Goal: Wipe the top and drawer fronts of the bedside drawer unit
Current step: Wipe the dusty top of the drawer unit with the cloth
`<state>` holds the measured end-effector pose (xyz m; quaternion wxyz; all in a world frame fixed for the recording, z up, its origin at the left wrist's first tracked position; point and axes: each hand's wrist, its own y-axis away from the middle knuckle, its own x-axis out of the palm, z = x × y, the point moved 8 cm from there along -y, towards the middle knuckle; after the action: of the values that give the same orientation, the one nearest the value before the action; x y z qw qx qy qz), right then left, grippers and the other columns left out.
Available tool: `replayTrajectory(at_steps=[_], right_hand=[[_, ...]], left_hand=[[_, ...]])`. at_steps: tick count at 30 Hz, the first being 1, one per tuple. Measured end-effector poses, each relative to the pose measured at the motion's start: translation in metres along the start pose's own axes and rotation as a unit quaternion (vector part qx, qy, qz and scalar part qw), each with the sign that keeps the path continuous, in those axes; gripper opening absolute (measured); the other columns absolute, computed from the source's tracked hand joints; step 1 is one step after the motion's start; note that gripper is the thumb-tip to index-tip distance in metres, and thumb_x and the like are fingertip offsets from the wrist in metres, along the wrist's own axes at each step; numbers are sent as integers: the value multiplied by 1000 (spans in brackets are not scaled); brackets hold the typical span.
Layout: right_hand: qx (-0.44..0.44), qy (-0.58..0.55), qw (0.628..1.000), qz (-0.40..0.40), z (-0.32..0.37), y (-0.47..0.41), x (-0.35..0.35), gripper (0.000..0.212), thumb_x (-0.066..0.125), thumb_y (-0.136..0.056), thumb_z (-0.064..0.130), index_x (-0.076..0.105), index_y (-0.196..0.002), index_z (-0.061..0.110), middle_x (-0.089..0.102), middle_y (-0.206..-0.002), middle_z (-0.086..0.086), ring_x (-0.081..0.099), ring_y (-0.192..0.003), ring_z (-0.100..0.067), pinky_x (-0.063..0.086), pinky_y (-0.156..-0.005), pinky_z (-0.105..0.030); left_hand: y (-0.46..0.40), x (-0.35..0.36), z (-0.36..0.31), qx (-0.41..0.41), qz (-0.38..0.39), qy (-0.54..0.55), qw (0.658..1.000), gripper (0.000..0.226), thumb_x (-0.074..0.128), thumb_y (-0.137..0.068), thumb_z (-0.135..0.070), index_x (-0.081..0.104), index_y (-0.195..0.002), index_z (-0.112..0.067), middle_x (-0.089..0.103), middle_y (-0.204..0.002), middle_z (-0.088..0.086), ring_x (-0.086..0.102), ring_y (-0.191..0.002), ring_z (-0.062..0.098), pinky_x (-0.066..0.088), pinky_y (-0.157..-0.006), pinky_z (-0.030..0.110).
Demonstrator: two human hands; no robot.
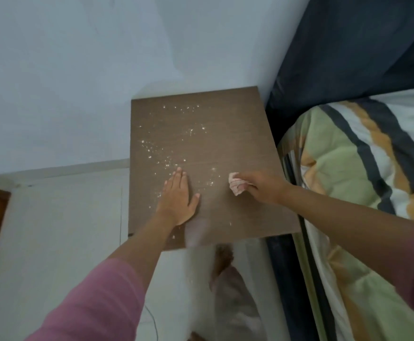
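The brown wooden top of the bedside drawer unit (225,134) fills the middle of the view, seen from above. White crumbs and powder (166,153) are scattered over its left and middle parts. My left hand (179,198) lies flat on the top near the front, palm down, fingers together. My right hand (262,187) is closed around a crumpled pink and white cloth (235,184) and presses it on the top at the front right. The drawer fronts are hidden below the top's front edge.
A pale wall (102,70) stands behind and to the left of the unit. A bed with a striped green, white and orange cover (360,168) and a dark headboard (348,45) sits close on the right. A thin cable (152,318) lies on the white floor.
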<state>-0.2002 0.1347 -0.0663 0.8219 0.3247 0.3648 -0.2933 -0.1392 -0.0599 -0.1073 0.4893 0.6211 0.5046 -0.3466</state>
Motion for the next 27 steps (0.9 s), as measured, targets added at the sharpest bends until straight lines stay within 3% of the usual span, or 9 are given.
replayTrajectory(at_steps=[4, 11, 17, 22, 24, 27], right_hand=[[-47, -4, 997, -66, -5, -77, -42, 39, 55, -91, 12, 53, -130, 12, 64, -117, -15, 60, -102, -32, 43, -86, -32], [-90, -7, 986, -141, -16, -187, -88, 38, 52, -93, 15, 51, -130, 13, 63, -119, -14, 58, -106, -34, 42, -88, -35], [-133, 30, 986, -100, -29, -267, -90, 43, 49, -94, 18, 43, -136, 11, 48, -139, -17, 50, -122, -35, 43, -98, -45], [-184, 90, 978, -41, -38, -308, -74, 46, 43, -97, 20, 37, -141, 8, 33, -149, -17, 28, -139, -34, 24, -112, -54], [-206, 113, 971, -38, -41, -317, -69, 47, 44, -96, 20, 37, -141, 7, 32, -149, -18, 23, -141, -33, 17, -114, -55], [-238, 112, 963, -66, -41, -319, -70, 47, 51, -92, 18, 44, -137, 8, 38, -146, -16, 30, -138, -32, 17, -115, -49]], left_hand=[[-66, -13, 18, -6, -16, -22, 1000, 74, 32, -93, -47, 8, -146, -1, 2, -156, 16, 2, -144, 28, 2, -114, 39], [-153, -17, 36, -6, -29, -35, 999, 74, 30, -93, -48, 7, -146, -4, -2, -156, 14, 0, -144, 27, 0, -113, 40], [-177, -16, 53, -15, -47, -37, 998, 76, 29, -90, -52, 11, -146, -4, 3, -156, 14, 2, -144, 26, 5, -114, 43], [-178, -14, 59, -19, -60, -13, 998, 75, 38, -88, -52, 19, -145, -6, 12, -156, 12, 5, -143, 22, 7, -112, 42], [-179, -12, 62, -26, -58, -7, 998, 75, 40, -88, -52, 20, -145, -7, 13, -156, 11, 7, -143, 22, 9, -113, 42], [-180, -10, 64, -32, -46, -11, 998, 76, 38, -87, -53, 19, -145, -7, 12, -156, 10, 7, -143, 22, 8, -113, 42]])
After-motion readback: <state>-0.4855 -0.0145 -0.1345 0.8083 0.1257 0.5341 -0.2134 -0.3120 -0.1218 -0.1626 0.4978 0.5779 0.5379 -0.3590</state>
